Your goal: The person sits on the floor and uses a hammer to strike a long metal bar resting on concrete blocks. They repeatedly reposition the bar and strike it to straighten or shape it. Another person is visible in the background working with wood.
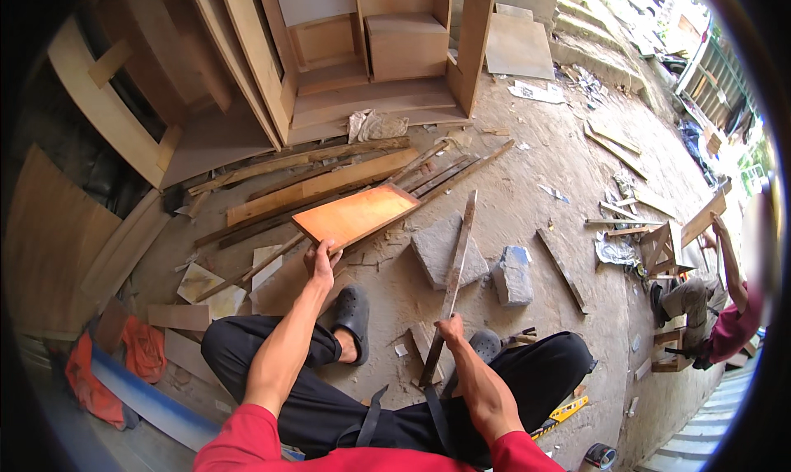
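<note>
My left hand (322, 260) is closed on the near corner of a flat wooden board (356, 215), its upper face bright orange-brown in the light. The board is held tilted above the ground, pointing away to the right. In my right hand (451, 330) is a long narrow strip (458, 262), gripped low with its far end pointing away from me. Its lower end is dark and reaches down between my legs; whether it is wood or metal I cannot tell. Beneath and beside the strip lie a flat grey stone block (430, 245) and a smaller grey block (512, 276).
Long planks (321, 188) lie before an unfinished wooden cabinet (408, 48). By my right leg are a hammer (524, 337) and a yellow spirit level (570, 408). An orange cloth (144, 348) lies at left. At far right a person in a red shirt (733, 324) holds a board (706, 212).
</note>
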### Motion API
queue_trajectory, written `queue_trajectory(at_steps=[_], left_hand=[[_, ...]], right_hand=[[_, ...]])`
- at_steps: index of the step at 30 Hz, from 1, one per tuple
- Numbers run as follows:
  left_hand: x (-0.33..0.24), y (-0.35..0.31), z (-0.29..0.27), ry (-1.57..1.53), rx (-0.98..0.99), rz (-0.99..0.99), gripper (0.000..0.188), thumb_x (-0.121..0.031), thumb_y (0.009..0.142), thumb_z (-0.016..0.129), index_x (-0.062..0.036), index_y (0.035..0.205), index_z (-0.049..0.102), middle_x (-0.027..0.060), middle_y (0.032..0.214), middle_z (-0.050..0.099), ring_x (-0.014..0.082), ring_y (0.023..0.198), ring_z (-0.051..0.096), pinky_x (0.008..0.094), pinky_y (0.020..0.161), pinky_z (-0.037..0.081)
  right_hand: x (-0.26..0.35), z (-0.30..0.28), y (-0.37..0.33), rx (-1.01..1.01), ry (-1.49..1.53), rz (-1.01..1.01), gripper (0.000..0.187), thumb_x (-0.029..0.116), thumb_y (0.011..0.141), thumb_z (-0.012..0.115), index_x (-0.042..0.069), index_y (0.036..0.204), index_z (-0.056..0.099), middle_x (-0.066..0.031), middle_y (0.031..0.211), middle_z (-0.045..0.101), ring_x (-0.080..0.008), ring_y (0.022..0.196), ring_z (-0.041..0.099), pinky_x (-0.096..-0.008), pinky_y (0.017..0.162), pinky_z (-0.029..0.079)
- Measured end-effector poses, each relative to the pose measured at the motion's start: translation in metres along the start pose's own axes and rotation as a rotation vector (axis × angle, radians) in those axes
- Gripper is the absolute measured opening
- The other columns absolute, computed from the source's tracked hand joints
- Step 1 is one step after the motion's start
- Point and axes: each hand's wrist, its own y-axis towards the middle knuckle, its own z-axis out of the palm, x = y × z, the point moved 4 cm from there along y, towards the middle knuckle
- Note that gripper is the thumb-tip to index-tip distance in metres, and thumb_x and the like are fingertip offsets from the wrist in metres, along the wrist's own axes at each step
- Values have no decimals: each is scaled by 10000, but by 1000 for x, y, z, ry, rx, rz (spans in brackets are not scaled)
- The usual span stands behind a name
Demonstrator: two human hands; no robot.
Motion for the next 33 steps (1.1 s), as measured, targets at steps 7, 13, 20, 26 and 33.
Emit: queue_trajectory(at_steps=[7, 13, 20, 26, 33], left_hand=[[-2, -13, -7, 31, 42, 13, 261, -161, 799, 687, -84, 1036, 610, 30, 1036, 630, 157, 908, 639, 304, 773, 592], [23, -4, -53, -52, -65, -44, 235, -159, 799, 673, -90, 1010, 594, 23, 1040, 598, 142, 955, 604, 290, 748, 596], [51, 20, -87, 3, -30, -190, 442, -249, 783, 711, -110, 1172, 553, 49, 1125, 599, 199, 1006, 619, 349, 710, 600], [85, 15, -65, 15, -104, -295, 631, -446, 809, 762, -117, 1298, 535, 81, 1245, 594, 219, 1044, 622, 387, 707, 583], [81, 8, -63, 67, -59, -279, 559, -579, 826, 660, -273, 1280, 549, -82, 1203, 627, 108, 1050, 564, 286, 720, 462]], right_hand=[[5, 7, 5, -15, 162, -53, 594, 99, 728, 761, -11, 1241, 484, -179, 1003, 666, -267, 851, 661, -380, 738, 540], [11, 19, -5, 39, 271, -80, 676, 83, 748, 717, 23, 1349, 412, -176, 1011, 650, -263, 850, 651, -378, 744, 531], [22, 23, -4, 113, 324, -98, 771, 13, 742, 669, 73, 1446, 363, -126, 985, 627, -220, 800, 613, -356, 640, 507], [12, 21, 22, 75, 397, -320, 802, -32, 784, 624, 107, 1508, 308, -146, 1099, 617, -203, 813, 598, -350, 649, 516], [33, 17, 8, 75, -95, -450, 822, 88, 826, 661, 140, 1547, 269, -243, 1222, 547, -339, 1026, 579, -412, 876, 491]])
